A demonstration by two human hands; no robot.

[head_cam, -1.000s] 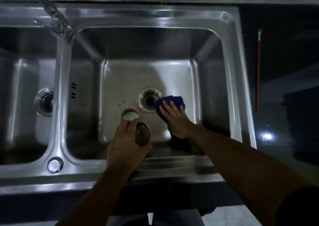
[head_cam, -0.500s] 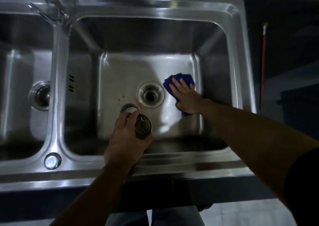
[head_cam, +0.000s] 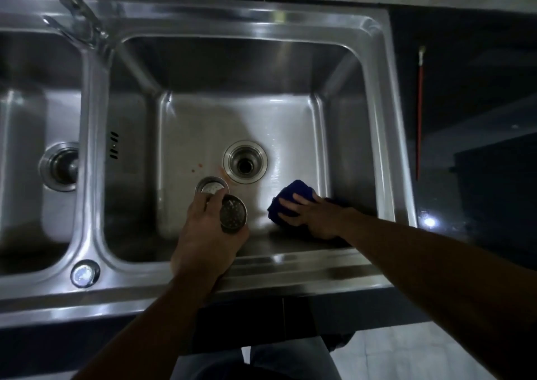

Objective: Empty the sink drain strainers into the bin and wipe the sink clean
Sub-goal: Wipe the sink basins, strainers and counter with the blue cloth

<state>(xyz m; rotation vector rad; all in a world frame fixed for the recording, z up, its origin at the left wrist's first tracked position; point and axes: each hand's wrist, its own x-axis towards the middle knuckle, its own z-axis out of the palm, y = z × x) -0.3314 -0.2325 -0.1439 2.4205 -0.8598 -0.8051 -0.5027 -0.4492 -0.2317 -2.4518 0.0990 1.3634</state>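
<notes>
steel double sink (head_cam: 386, 135), dimly lit and seen from above. in the right basin the drain opening (head_cam: 245, 161) lies bare, a few reddish specks (head_cam: 197, 168) just to its left on the basin floor.

the left hand (head_cam: 207, 234) reaches over the front rim and curls thumb and fingers round a perforated strainer (head_cam: 234, 215). the strainer is tipped on its side, so its holed round face points up toward the camera and to the right. a second strainer (head_cam: 212, 187) sits at the fingertips of the same hand, upright, open mouth upward, near the drain. i cannot tell whether it is pinched or only touched, nor whether it rests on the floor.

the right hand (head_cam: 311, 217) lies flat, fingers (head_cam: 294, 198) straight and slightly apart, pressing a bunched blue cloth (head_cam: 290, 195) on the basin floor near the front right corner. the fingers point left toward the strainers.

the left basin's drain (head_cam: 59, 166) is in place. the tap (head_cam: 78, 10) rises from the back rim. a thin red-handled stick (head_cam: 419, 112) lies on the dark counter, to the sink's right, pointing away from the person.
</notes>
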